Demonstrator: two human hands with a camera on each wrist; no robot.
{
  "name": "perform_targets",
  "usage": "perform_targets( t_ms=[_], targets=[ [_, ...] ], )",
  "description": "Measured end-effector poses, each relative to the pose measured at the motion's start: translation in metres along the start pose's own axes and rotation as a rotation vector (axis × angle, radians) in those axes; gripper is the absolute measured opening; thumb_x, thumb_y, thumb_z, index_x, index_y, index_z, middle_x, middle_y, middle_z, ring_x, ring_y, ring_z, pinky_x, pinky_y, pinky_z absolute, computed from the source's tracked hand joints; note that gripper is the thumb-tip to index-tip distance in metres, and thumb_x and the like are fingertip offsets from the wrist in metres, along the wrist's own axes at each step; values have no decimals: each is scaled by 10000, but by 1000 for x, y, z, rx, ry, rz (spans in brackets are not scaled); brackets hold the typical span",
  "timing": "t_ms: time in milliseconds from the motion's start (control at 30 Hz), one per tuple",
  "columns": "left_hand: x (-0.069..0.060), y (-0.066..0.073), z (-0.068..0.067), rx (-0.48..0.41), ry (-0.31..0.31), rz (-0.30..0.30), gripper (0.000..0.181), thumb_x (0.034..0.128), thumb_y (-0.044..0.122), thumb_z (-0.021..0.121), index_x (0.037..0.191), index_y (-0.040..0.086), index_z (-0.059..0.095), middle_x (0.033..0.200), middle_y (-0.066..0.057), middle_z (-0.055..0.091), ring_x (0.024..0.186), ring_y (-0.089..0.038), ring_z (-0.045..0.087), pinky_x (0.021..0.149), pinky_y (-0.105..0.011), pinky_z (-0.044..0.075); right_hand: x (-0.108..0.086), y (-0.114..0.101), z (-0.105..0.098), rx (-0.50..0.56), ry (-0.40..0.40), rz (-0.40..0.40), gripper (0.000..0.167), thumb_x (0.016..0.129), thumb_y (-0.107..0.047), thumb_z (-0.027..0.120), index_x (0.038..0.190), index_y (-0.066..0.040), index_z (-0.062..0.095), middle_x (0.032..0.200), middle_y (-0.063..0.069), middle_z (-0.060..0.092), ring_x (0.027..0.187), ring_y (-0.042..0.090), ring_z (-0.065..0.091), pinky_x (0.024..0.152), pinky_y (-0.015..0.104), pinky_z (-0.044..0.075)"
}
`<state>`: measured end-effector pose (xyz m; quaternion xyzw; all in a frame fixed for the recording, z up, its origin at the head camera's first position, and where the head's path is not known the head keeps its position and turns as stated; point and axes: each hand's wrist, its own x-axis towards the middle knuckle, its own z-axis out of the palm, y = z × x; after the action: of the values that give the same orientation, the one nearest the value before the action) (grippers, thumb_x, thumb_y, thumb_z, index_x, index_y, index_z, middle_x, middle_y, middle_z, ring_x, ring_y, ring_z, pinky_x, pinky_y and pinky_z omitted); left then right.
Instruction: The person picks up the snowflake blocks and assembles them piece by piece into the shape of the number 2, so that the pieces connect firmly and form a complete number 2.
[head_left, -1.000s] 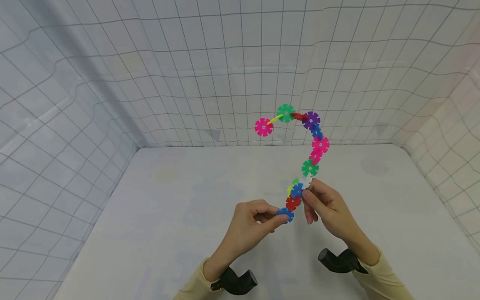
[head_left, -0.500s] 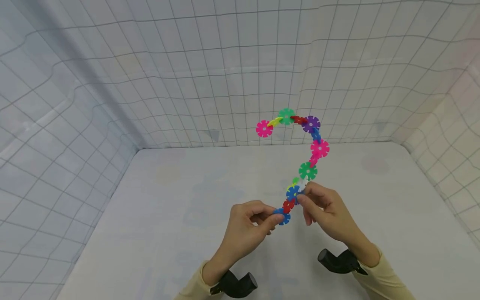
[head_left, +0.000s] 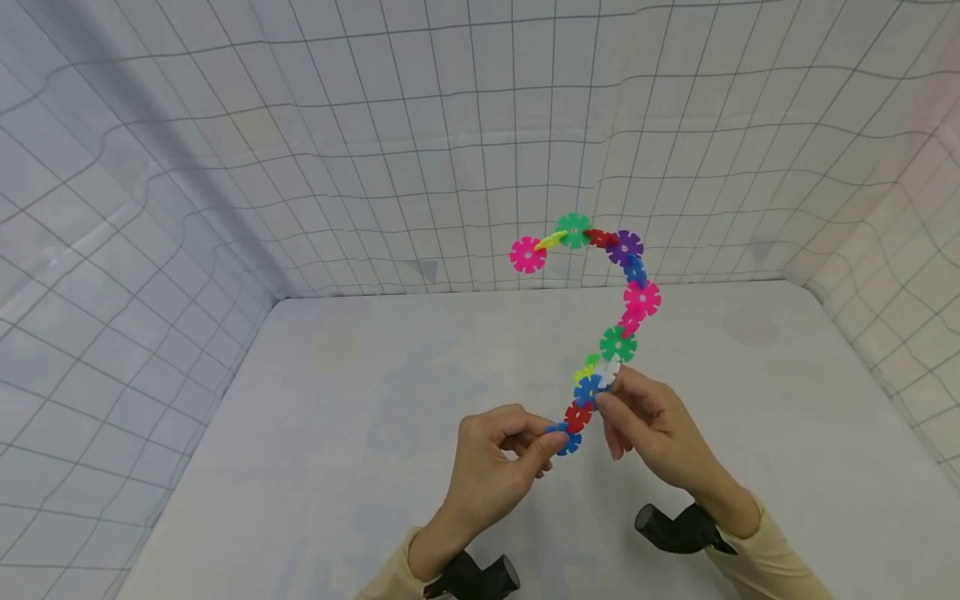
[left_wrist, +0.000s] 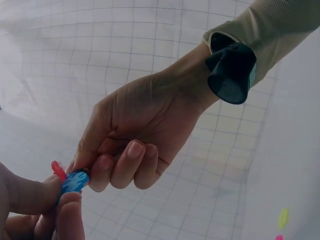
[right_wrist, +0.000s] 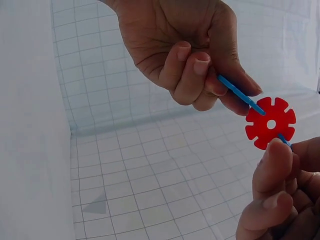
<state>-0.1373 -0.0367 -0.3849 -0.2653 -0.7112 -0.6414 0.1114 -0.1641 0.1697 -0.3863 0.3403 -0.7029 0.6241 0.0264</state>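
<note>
A curved chain of slotted snowflake discs (head_left: 642,297) hangs between my hands and arches up to a pink disc (head_left: 528,255). My left hand (head_left: 495,467) pinches the blue snowflake disc (head_left: 572,442) at the lower end between thumb and fingers. Just above it, a red disc (head_left: 577,416) joins that piece to a second blue disc (head_left: 587,391). My right hand (head_left: 656,429) pinches this second blue disc near the white disc (head_left: 610,372). In the right wrist view, the red disc (right_wrist: 271,123) shows blue discs slotted into opposite sides; fingers partly hide both.
Beneath the hands spreads a pale white tabletop (head_left: 360,433). White walls with a grey grid (head_left: 465,125) rise at the back and both sides. Each wrist wears a black camera mount (head_left: 678,529).
The hands and the chain's lower end have shifted slightly left and down. The discs near the fingers have tilted a little; both hands keep their pinch.
</note>
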Motion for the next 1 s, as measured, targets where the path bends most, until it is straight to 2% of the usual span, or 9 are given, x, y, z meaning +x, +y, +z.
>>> perform_targets(
  t_ms=[133, 400, 700, 1000],
  targets=[
    [-1, -1, 1, -27, 20, -21, 43, 824, 10, 722, 785, 26, 711, 661, -77, 639, 468, -161, 601, 444, -270, 511, 0, -1, 3, 15, 20, -10, 200, 939, 116, 444, 849, -57, 486, 573, 18, 509, 453, 153, 510, 390, 289, 425],
    [-1, -2, 4, -69, 51, -64, 65, 840, 37, 713, 791, -4, 699, 643, -81, 631, 464, -142, 609, 437, -304, 517, -1, -2, 4, -22, 45, 2, 231, 935, 100, 469, 805, -90, 477, 545, -16, 506, 429, 137, 511, 397, 290, 415],
    [-1, -7, 6, -133, 68, -99, 82, 855, 28, 692, 800, -33, 691, 624, -125, 633, 459, -182, 612, 437, -336, 522, -2, 1, 6, -80, 78, -41, 279, 897, 150, 485, 741, -77, 440, 504, -24, 495, 419, 95, 508, 372, 256, 316],
    [-2, -12, 10, -176, 101, -192, 160, 875, 87, 685, 779, -41, 684, 592, -180, 621, 455, -201, 611, 448, -365, 526, -2, 1, 7, -126, 101, -7, 279, 898, 126, 517, 730, -85, 444, 486, -46, 485, 405, 75, 506, 350, 246, 274]
  ],
)
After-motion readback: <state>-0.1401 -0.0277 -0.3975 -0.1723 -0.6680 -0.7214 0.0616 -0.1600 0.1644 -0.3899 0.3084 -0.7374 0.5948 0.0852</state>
